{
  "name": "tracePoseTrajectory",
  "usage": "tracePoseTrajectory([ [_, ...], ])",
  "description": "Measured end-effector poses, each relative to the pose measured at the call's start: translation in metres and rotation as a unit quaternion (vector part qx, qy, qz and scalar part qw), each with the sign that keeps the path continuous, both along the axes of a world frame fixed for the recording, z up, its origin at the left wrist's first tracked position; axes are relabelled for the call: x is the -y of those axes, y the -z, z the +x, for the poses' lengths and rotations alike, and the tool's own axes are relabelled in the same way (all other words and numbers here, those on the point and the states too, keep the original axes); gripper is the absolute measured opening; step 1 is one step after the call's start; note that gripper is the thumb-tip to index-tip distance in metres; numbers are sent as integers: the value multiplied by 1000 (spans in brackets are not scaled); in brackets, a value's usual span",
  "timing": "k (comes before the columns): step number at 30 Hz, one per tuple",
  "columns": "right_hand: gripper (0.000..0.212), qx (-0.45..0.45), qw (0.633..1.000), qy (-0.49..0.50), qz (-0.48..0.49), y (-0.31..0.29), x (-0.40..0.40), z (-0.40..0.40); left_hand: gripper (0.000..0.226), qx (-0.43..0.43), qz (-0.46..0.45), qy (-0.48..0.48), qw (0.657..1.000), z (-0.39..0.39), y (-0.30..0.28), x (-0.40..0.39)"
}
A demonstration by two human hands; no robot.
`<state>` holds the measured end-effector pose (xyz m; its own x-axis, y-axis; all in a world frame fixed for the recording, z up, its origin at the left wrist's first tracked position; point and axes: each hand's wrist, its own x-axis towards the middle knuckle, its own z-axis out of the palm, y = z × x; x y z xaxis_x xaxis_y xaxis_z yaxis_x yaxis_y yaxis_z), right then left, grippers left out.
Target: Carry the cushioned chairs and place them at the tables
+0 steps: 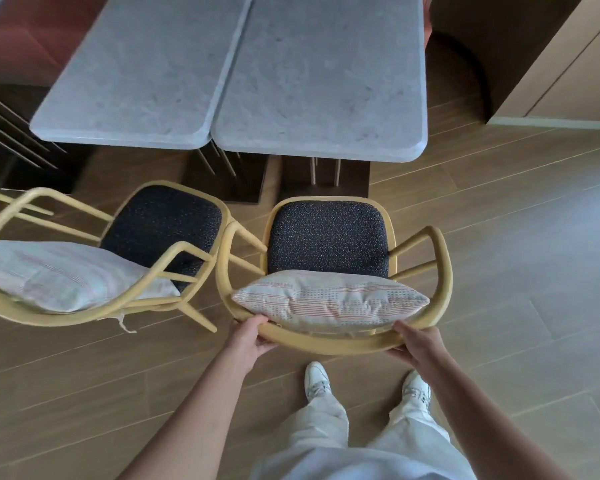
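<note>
A yellow-framed chair (442, 268) with a dark speckled seat and a striped pillow (329, 299) faces the right grey marble table (319, 81). My left hand (252, 336) grips the curved back rail at its left end, and my right hand (418, 344) grips the same rail at its right end. A second, matching chair (174, 258) with its own pale pillow (59, 275) stands just left, angled toward the left marble table (136, 74). The two chairs' frames almost touch.
Dark table bases (326, 181) stand on the wooden floor in front of the chairs. A red bench (25, 39) lies at the far left behind the tables. A beige cabinet (568, 74) rises at the right. My feet in white shoes (317, 381) stand behind the held chair.
</note>
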<state>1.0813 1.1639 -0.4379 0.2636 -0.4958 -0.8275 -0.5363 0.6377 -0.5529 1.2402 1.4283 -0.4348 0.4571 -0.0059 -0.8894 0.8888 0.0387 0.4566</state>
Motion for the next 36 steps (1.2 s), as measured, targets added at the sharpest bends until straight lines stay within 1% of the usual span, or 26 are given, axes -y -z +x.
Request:
tracePoseTrajectory([
  [2,17,-10,1000,2,-1,2,-10,-3,44,-9,7,9,1000,-3,1,-9],
  [6,17,-63,998,-10,-1,8,-20,-12,40,-27,22,8,999,-18,8,-20],
  [10,16,-76,997,-7,-6,10,-19,-21,38,-29,23,0,999,-33,15,-21],
  [16,25,-69,997,-12,22,12,-16,-26,34,-25,-2,-15,1000,-38,11,-23],
  [22,23,-50,998,-3,35,10,-18,-29,38,-20,-18,-26,999,-43,6,-23],
  [27,27,-51,998,-7,35,13,-20,-31,39,-10,-1,-33,999,-46,11,-24],
  [32,30,-64,997,-17,42,14,-35,-41,34,-8,26,-31,999,-53,15,-34],
  [36,28,-42,996,-24,70,8,-43,-48,32,3,44,-35,998,-55,15,-41],
])
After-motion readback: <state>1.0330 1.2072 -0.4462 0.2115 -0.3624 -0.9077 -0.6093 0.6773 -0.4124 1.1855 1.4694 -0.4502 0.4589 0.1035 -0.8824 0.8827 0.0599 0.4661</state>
